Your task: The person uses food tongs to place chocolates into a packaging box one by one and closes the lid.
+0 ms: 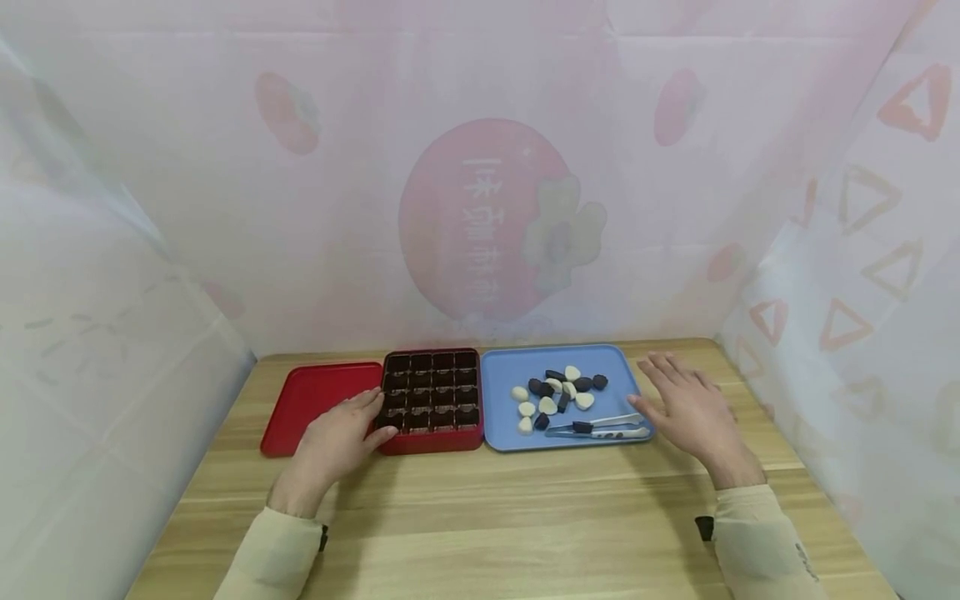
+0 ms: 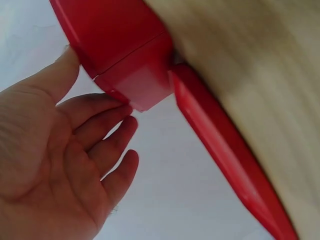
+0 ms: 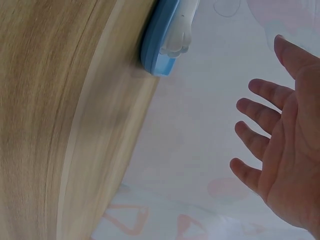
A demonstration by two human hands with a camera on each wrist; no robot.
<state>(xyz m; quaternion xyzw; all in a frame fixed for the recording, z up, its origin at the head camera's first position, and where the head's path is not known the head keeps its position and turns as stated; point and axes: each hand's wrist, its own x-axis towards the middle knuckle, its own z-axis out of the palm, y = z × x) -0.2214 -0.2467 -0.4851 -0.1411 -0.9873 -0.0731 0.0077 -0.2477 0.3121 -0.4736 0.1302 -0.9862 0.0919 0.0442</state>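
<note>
At the left side of a red box point(image 1: 431, 444) with dark brown compartments, my left hand point(image 1: 337, 437) touches the corner with its thumb and fingertips. The fingers are loosely extended; in the left wrist view they reach the red side wall of the box point(image 2: 135, 70). My right hand point(image 1: 688, 407) hovers by the right edge of a blue tray point(image 1: 501, 379), fingers spread and holding nothing. On the tray lie several dark and white chocolate-like pieces point(image 1: 547, 406). A pair of tongs point(image 1: 618, 433) with pale handles lies at its front right, a dark piece between its arms.
A flat red lid-like tray point(image 1: 288, 412) lies left of the box, partly under my left hand in the head view. All stand along the back of a wooden table point(image 1: 480, 525). Pale printed cloth point(image 1: 337, 208) hangs behind and on both sides.
</note>
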